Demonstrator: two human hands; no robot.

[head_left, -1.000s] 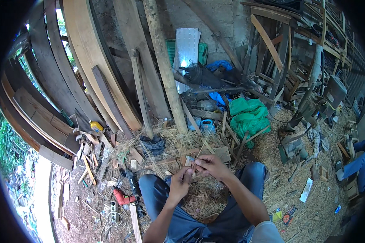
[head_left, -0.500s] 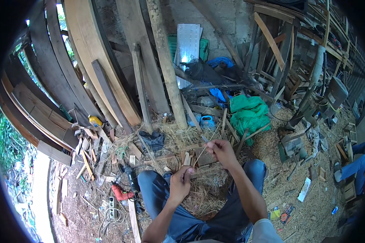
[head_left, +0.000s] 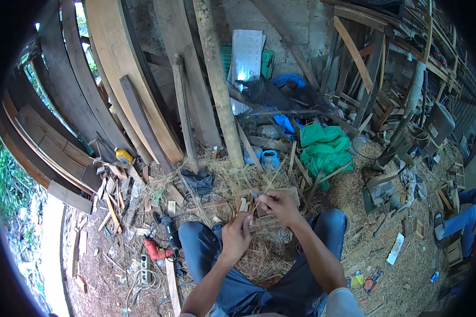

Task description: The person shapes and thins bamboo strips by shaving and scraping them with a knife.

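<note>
My left hand (head_left: 236, 239) is closed, pinching a thin pale wood strip (head_left: 254, 207) between thumb and fingers. Just up and right of it, my right hand (head_left: 281, 206) is closed round a small grey blade-like piece (head_left: 254, 194), whose tip points left across the strip. The right fingers hide most of that piece, so its exact kind is unclear. Both hands are close together above my bent knees. Beneath them lie short wood blocks (head_left: 243, 204) among straw-like shavings.
A red and black power drill (head_left: 156, 250) and a white power strip (head_left: 146, 269) with cable lie left of my legs. Ahead are a green plastic sack (head_left: 325, 145), a blue jug (head_left: 270, 159) and an upright pole (head_left: 217, 84). Another person's leg (head_left: 460, 217) shows far right.
My right hand has moved left and slightly down, bringing the grey piece nearer to my left hand along the strip. My left hand has moved up slightly.
</note>
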